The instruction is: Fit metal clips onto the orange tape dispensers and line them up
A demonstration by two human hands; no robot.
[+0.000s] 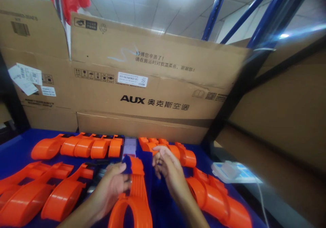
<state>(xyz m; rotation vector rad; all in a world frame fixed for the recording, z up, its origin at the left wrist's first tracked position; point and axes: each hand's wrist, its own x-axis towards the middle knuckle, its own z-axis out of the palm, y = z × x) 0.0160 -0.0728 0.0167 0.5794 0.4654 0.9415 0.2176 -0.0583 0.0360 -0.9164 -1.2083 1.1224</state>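
Blue tabletop (pixel 17 147), orange pieces (pixel 139 186), cardboard backdrop (pixel 99 99)

The person's own hands and forearms show in the lower middle of the frame. The bare left hand (pixel 114 180) has a slim, rounded thumb (pixel 119 168) and slender fingers; a tiny pale glint near one fingertip is too small to identify. The bare right hand (pixel 168 165) has narrow, jointed fingers and a long thumb. Both wrists are bare, and the smooth, slender left forearm (pixel 83 209) and right forearm (pixel 189 204) are uncovered down to the bottom edge.
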